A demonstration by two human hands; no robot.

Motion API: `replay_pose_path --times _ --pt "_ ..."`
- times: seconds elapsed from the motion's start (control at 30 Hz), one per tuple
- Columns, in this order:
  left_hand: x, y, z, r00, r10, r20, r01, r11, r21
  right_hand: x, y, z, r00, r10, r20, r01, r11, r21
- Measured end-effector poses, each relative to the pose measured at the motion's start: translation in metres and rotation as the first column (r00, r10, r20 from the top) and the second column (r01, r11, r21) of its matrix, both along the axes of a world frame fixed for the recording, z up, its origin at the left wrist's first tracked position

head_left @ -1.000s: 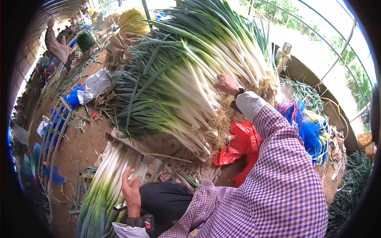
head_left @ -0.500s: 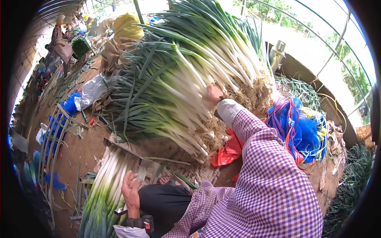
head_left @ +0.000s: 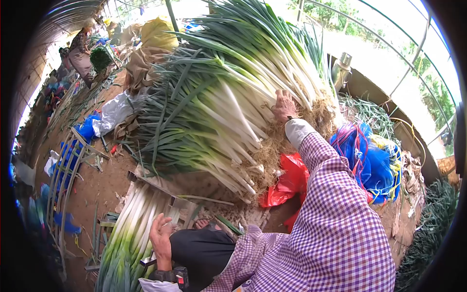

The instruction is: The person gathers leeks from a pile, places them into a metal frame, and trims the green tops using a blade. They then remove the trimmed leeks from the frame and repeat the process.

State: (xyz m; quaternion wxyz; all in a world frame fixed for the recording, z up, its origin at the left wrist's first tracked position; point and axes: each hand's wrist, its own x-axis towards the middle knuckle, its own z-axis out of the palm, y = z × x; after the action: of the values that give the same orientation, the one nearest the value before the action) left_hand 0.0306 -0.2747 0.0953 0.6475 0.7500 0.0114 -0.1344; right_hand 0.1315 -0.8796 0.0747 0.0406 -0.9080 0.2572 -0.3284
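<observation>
A large heap of long green onions [head_left: 233, 112], white stalks and tangled roots toward me, fills the middle of the view. My right hand [head_left: 284, 106] lies over the heap near the root ends, fingers extended on the white stalks, with no stalk visibly gripped. A smaller bundle of green onions [head_left: 131, 233] rests in a metal frame [head_left: 153, 182] at the lower left. Beside this bundle, my left hand [head_left: 161, 238] is held half-curled with fingers apart and nothing in it. A dark band with a small device [head_left: 181, 277] is around my left wrist.
A red plastic bag [head_left: 287, 182] lies below the roots. Blue netting with coloured cords [head_left: 372, 165] is at the right. A metal post [head_left: 341, 70] stands behind the heap. Another person [head_left: 80, 51] bends at the far upper left. Slatted racks [head_left: 68, 185] stand at the left.
My right hand has moved up and to the right across the heap. A pale stalk lies where it was. My left hand has hardly moved; the distant person has shifted right.
</observation>
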Motion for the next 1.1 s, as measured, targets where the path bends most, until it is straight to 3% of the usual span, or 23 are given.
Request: replay_pose_path --times 0.1,0.13,0.27,0.4,0.5,0.57,0.87,1.1 --pt "-0.001 -0.002 0.003 1.0 0.001 -0.015 -0.001 1.0 -0.009 0.01 -0.007 0.014 0.976 -0.042 -0.216 0.13 0.901 0.415" --pt "0.0 -0.004 0.006 1.0 -0.004 -0.024 0.004 1.0 -0.012 0.011 -0.011 0.018 0.976 -0.031 -0.214 0.135 0.858 0.496" --pt "0.003 -0.004 0.001 1.0 -0.017 -0.026 0.016 1.0 -0.024 0.015 -0.014 0.029 0.91 0.05 -0.411 0.141 0.896 0.421" --pt "0.004 -0.005 0.002 1.0 -0.011 -0.023 0.011 1.0 -0.018 0.031 -0.012 0.036 0.912 0.143 -0.384 0.03 0.911 0.412" --pt "0.001 -0.003 0.002 0.999 -0.03 -0.03 0.03 1.0 0.008 0.032 0.0 0.046 0.884 0.147 -0.443 0.05 0.914 0.403" --pt "0.003 -0.003 0.002 0.999 -0.028 -0.029 0.027 1.0 -0.015 0.037 -0.006 0.01 0.928 0.105 -0.357 0.021 0.943 0.333" --pt "0.009 -0.006 -0.005 0.999 -0.048 -0.009 0.048 0.999 0.001 0.04 0.026 0.019 0.889 0.128 -0.439 0.095 0.887 0.452" --pt "0.01 -0.007 -0.009 0.997 -0.052 0.049 0.051 0.999 0.018 0.052 0.042 0.057 0.912 0.2 -0.359 0.012 0.86 0.511"
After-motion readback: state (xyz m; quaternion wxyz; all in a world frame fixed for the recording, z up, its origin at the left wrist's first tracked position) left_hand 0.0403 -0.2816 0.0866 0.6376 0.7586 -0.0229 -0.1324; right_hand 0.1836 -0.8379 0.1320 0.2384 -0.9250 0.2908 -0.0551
